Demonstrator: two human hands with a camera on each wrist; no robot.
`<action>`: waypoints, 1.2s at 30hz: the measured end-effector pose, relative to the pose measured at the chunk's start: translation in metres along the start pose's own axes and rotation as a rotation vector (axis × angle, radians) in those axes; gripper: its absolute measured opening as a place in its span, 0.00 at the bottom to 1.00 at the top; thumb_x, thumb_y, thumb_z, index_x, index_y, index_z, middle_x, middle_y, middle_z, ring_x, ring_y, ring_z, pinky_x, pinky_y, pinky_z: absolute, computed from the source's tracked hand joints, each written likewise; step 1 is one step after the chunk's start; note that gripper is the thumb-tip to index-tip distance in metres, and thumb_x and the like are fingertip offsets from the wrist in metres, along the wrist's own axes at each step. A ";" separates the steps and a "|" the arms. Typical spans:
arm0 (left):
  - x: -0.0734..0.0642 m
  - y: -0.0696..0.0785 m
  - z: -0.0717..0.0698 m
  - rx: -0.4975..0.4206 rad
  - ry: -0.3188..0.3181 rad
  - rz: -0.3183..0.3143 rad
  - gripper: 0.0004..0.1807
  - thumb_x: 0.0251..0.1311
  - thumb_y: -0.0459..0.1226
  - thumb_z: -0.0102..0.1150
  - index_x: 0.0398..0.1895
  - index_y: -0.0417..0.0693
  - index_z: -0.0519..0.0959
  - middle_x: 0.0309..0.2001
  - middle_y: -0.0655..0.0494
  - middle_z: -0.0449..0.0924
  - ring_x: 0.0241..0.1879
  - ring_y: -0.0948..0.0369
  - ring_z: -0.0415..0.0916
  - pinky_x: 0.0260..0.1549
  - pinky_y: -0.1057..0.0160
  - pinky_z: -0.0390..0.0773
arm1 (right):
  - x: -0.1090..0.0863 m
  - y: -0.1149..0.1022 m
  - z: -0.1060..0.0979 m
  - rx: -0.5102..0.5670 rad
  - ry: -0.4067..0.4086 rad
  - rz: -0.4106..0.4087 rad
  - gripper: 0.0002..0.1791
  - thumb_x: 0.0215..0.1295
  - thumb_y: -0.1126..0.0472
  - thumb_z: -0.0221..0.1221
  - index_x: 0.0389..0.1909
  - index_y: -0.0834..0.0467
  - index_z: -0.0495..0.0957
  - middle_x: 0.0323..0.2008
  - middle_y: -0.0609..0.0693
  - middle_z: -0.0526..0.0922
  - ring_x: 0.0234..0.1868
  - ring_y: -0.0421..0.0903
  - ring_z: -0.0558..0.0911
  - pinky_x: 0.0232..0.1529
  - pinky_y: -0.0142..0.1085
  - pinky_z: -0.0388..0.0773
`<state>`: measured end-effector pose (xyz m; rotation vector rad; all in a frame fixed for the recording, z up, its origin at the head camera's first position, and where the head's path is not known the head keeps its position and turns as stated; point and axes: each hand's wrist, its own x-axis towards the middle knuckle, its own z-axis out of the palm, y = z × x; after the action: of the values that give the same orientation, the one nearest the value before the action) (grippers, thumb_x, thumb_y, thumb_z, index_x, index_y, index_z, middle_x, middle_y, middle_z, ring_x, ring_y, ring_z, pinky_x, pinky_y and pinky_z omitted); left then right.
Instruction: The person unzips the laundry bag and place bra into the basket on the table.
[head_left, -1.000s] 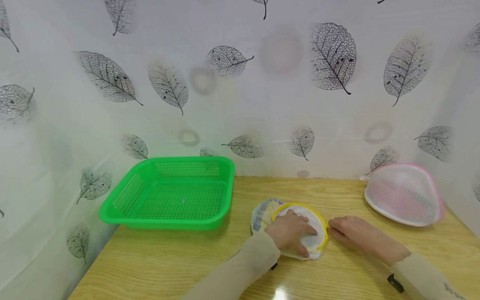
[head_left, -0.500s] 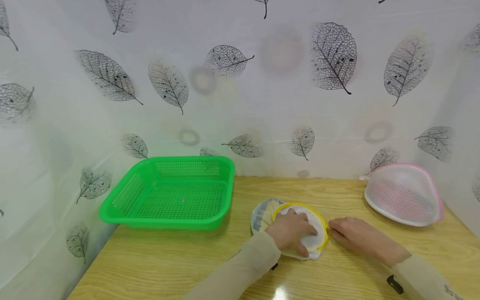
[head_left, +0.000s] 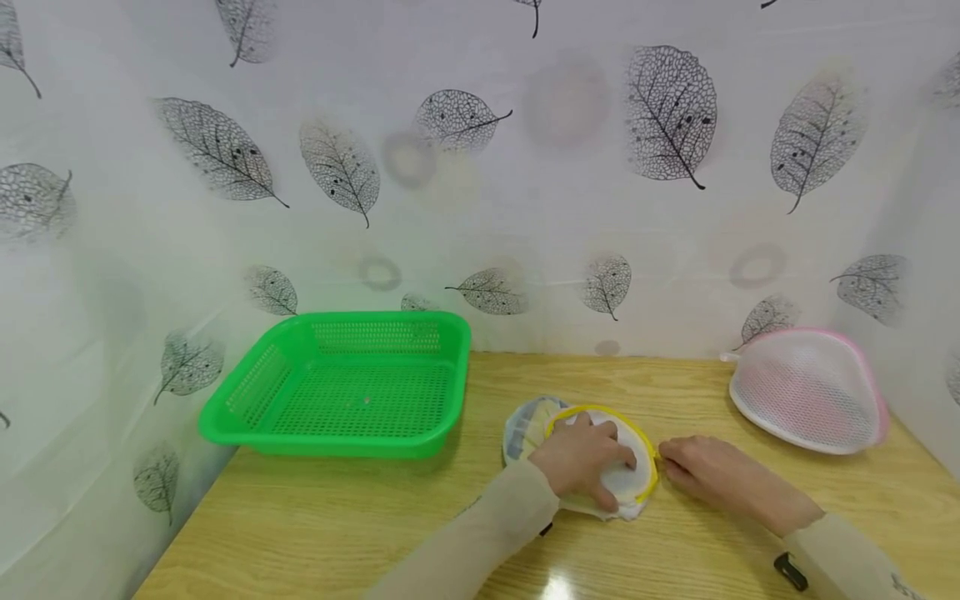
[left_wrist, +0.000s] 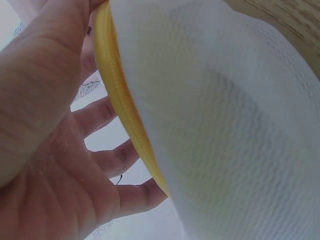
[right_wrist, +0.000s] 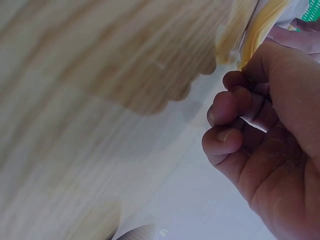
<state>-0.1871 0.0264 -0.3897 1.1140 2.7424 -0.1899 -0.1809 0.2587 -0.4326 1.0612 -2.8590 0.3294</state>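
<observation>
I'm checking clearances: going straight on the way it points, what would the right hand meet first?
Likely the yellow edge of the bag, which the fingertips seem to pinch; then perhaps the left hand.

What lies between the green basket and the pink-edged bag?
The yellow-edged mesh bag, with the left hand on it and the right hand at its edge; the head view shows this.

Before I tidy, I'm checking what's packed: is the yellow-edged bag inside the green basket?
No, the yellow-edged bag lies under the left hand, outside the green basket.
</observation>
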 end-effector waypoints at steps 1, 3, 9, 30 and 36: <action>0.000 0.000 0.001 -0.003 0.001 -0.001 0.32 0.49 0.65 0.72 0.61 0.85 0.77 0.53 0.72 0.75 0.51 0.62 0.71 0.47 0.58 0.78 | 0.000 0.000 0.000 0.001 0.002 0.003 0.16 0.66 0.67 0.61 0.24 0.47 0.69 0.20 0.33 0.63 0.23 0.29 0.60 0.25 0.28 0.62; 0.000 0.000 0.001 -0.007 0.004 0.000 0.32 0.49 0.65 0.73 0.61 0.85 0.77 0.54 0.72 0.75 0.51 0.62 0.71 0.47 0.58 0.78 | 0.000 0.001 0.000 -0.004 0.014 -0.001 0.16 0.66 0.67 0.61 0.23 0.47 0.68 0.20 0.34 0.62 0.23 0.29 0.59 0.25 0.28 0.61; 0.000 -0.001 0.001 -0.018 0.005 0.002 0.32 0.49 0.64 0.73 0.61 0.85 0.77 0.54 0.72 0.75 0.51 0.62 0.71 0.45 0.61 0.77 | -0.001 0.001 0.002 0.000 0.047 -0.025 0.18 0.64 0.67 0.62 0.22 0.47 0.67 0.20 0.33 0.61 0.23 0.29 0.58 0.25 0.27 0.60; 0.001 -0.005 0.003 -0.083 0.002 0.022 0.29 0.49 0.62 0.75 0.58 0.81 0.80 0.53 0.71 0.76 0.49 0.62 0.71 0.40 0.63 0.76 | -0.008 -0.003 0.004 0.053 0.030 -0.045 0.19 0.64 0.68 0.62 0.21 0.46 0.66 0.20 0.32 0.59 0.23 0.27 0.57 0.24 0.26 0.59; 0.001 -0.005 0.003 -0.081 0.003 0.014 0.30 0.49 0.62 0.75 0.58 0.82 0.80 0.54 0.72 0.76 0.49 0.63 0.70 0.42 0.62 0.76 | -0.006 -0.005 0.000 0.057 -0.029 -0.016 0.18 0.65 0.67 0.61 0.22 0.47 0.67 0.19 0.32 0.60 0.22 0.28 0.57 0.24 0.26 0.58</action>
<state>-0.1910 0.0234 -0.3929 1.1122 2.7177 -0.0747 -0.1725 0.2587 -0.4325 1.1074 -2.8815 0.3997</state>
